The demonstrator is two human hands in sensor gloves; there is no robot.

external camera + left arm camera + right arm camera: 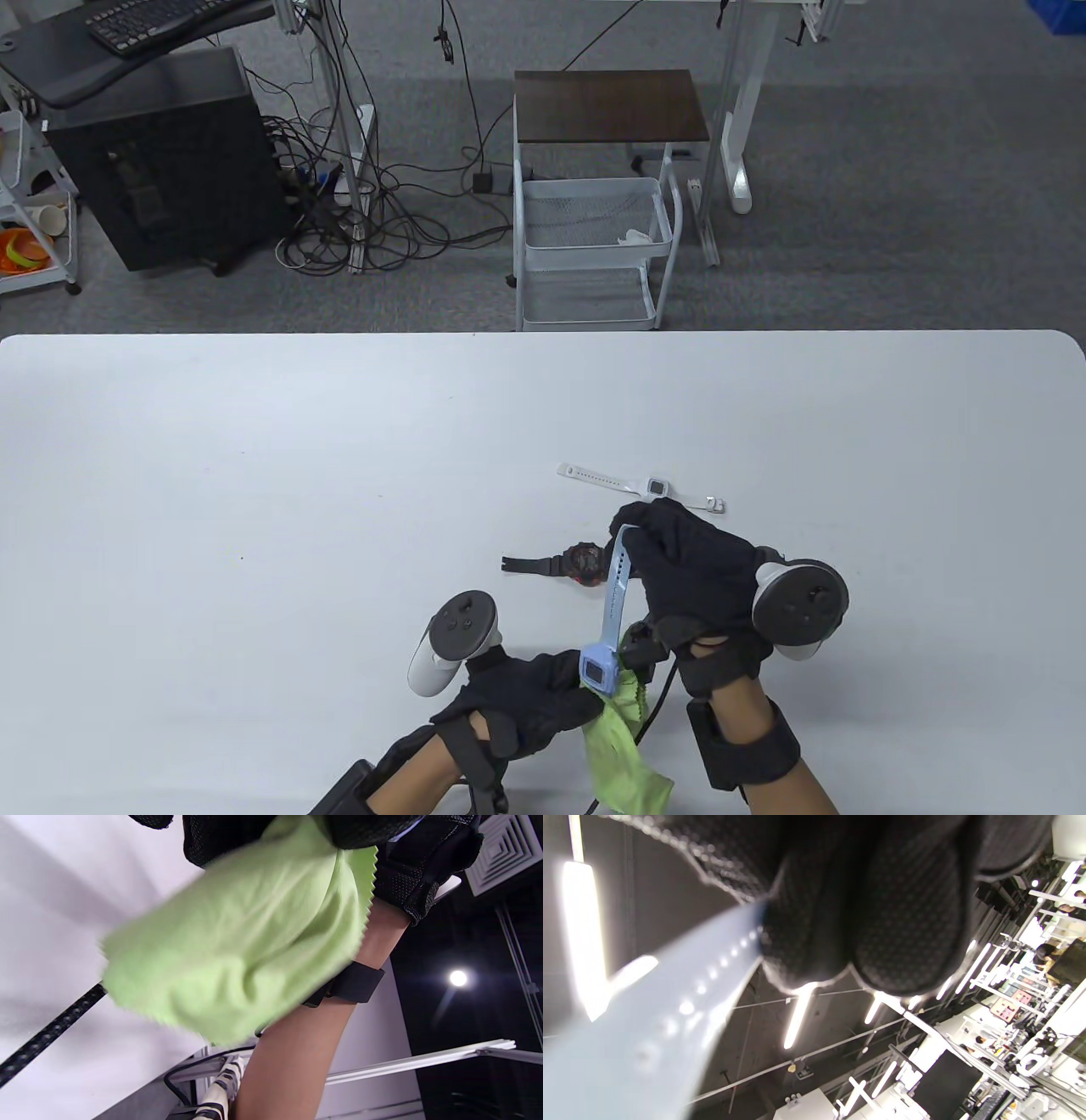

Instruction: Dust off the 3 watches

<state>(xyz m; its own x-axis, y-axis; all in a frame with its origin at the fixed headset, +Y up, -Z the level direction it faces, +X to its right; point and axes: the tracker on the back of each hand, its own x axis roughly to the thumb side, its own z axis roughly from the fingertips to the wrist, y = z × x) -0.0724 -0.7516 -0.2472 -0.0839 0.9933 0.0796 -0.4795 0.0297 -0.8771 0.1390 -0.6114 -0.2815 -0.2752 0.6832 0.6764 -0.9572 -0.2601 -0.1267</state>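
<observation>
The right hand (691, 556) is pinching the blue watch's (599, 671) strap end, holding it taut above the table (254, 475) so the left hand (526, 692), fingers clamped on the green cloth (624, 747), can wipe its face. Beyond it, the black watch (581, 562) and white watch (653, 487) are lying flat, probably awaiting dusting.

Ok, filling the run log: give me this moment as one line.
left hand: holds green cloth at blue watch face | right hand: pinches blue strap end | black watch, white watch: on table
</observation>
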